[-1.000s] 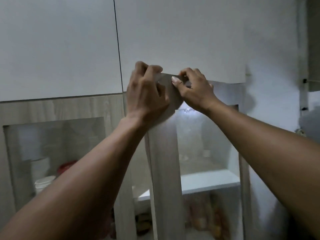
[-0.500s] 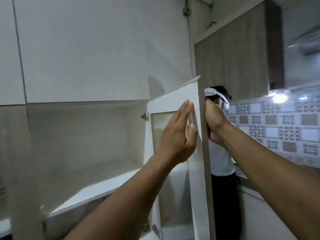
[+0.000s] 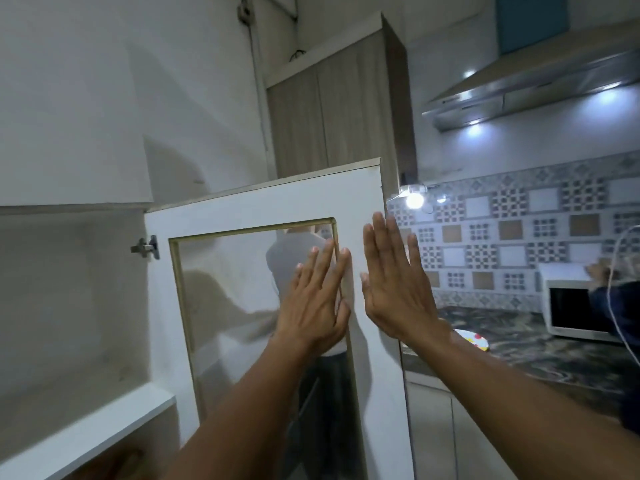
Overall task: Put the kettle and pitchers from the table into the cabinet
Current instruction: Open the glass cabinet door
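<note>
The cabinet door (image 3: pixel 263 206), white-framed with a glass pane, stands swung wide open to the right. My left hand (image 3: pixel 317 301) lies flat with fingers spread on the pane's right edge and frame. My right hand (image 3: pixel 394 282) is flat and open against the door's outer edge. The cabinet interior (image 3: pixel 69 306) is exposed at left, with a bare white shelf (image 3: pixel 90 431) inside. No kettle or pitcher is in view.
A dark marbled counter (image 3: pixel 540 355) runs at right with a white microwave (image 3: pixel 571 303) and a colourful plate (image 3: pixel 474 339). Patterned tiles and a lit range hood (image 3: pixel 540 88) sit above it. Another person (image 3: pixel 616 306) stands at the far right edge.
The door has swung from shut to fully open to the right. Both hands went from gripping its top edge to lying flat on it. My view has turned right.
</note>
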A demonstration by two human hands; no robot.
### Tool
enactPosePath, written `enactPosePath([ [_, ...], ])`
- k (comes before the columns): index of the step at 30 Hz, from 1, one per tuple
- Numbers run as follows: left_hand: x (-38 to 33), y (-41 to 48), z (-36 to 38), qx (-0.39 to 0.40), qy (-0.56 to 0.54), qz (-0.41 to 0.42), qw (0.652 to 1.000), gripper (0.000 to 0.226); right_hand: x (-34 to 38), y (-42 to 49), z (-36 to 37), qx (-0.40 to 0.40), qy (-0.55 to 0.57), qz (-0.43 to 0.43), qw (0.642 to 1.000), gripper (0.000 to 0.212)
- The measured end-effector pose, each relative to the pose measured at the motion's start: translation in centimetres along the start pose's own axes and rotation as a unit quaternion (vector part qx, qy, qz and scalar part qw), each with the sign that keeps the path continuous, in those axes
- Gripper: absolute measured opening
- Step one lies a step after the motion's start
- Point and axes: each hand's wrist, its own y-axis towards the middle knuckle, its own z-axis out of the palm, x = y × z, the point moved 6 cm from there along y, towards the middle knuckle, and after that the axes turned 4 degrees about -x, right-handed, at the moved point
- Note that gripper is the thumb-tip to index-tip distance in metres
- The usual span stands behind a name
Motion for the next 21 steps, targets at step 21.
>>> enactPosePath([
  [21, 3.5, 0.7, 3.4, 0.104, -0.033, -0.038, 0.993, 0.072, -4.3, -0.8, 4.0, 0.160, -0.149, -0.009, 0.976, 0.083],
])
